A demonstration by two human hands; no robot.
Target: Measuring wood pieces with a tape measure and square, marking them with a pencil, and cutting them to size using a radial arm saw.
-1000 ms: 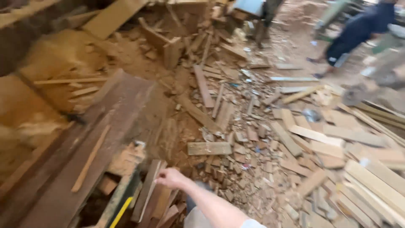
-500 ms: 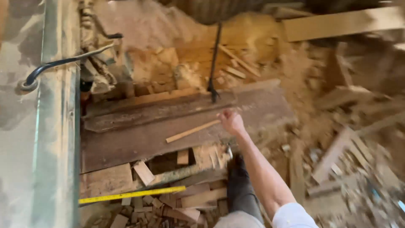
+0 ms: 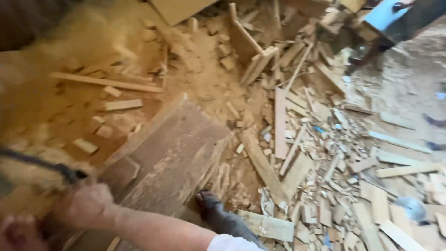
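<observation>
Item 1. Right hand (image 3: pixel 83 204): at 8 o'clock in the view, blurred. The forearm runs in from the bottom edge, out of a white sleeve (image 3: pixel 230 243). The hand lies at the near end of the wide dark board (image 3: pixel 172 158), touching it. Whether the grip is clenched on anything or released cannot be told through the blur.

Item 2. Left hand (image 3: pixel 16 232): at the 8 o'clock corner, only partly in view and very blurred. State of the grip cannot be told.

Item 3. Wide dark board: weathered, brown, lying flat. It slants from the right hand up toward 1 o'clock and ends near the centre of the view.

Item 4. Black bent rod (image 3: pixel 42 165): at 9 o'clock, just above the right hand, its tip close to the knuckles. Contact cannot be told.

Item 5. Dark shoe (image 3: pixel 218 216): at 6 o'clock, just beside the lower right edge of the board.

Item 6. Sawdust heap (image 3: pixel 69 60): from 9 to 11 o'clock, with a long thin slat (image 3: pixel 104 82) and short wood blocks on it.

Item 7. Wood offcuts (image 3: pixel 325 153): strips and splinters strewn over the floor from 12 to 5 o'clock.

Item 8. Pale plank (image 3: pixel 268 226): at 6 o'clock, right of the shoe.

Item 9. Blue object (image 3: pixel 383 14): at 1 o'clock, at the top edge.
</observation>
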